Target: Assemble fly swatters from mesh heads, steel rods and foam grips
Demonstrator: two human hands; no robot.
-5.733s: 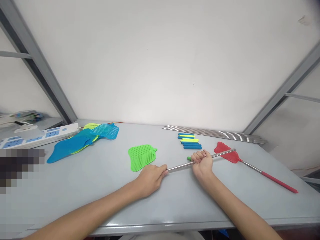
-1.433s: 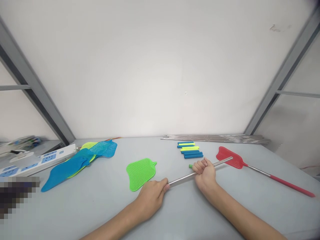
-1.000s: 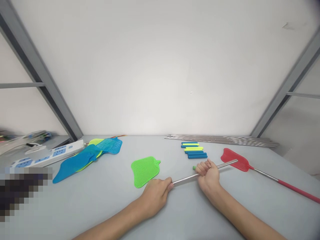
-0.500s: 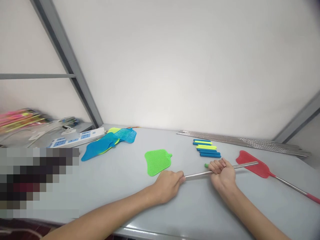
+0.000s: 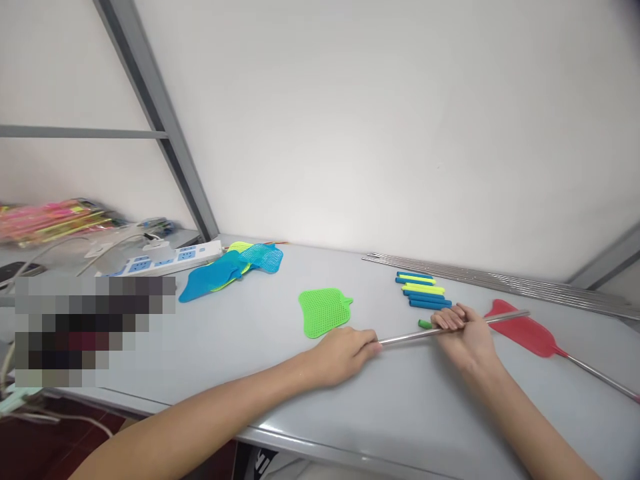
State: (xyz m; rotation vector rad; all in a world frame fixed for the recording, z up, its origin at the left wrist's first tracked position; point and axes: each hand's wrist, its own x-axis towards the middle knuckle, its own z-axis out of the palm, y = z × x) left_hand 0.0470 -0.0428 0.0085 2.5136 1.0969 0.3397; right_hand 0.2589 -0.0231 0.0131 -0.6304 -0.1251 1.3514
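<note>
Left hand (image 5: 344, 355) and right hand (image 5: 466, 337) are clasped round the rod (image 5: 407, 337) between them, apparently for positioning; next, alignment seems required.

Legible text: no whole word. Bold white lettering stands on a black patch (image 5: 263, 461) at the lower edge of the view, below the front edge of the table (image 5: 360, 413), beside pale cloth (image 5: 305, 469). It runs tilted and partly cut off; the letters cannot be read with certainty. Any print on the white power strip (image 5: 207, 251) is too small to read.
</note>
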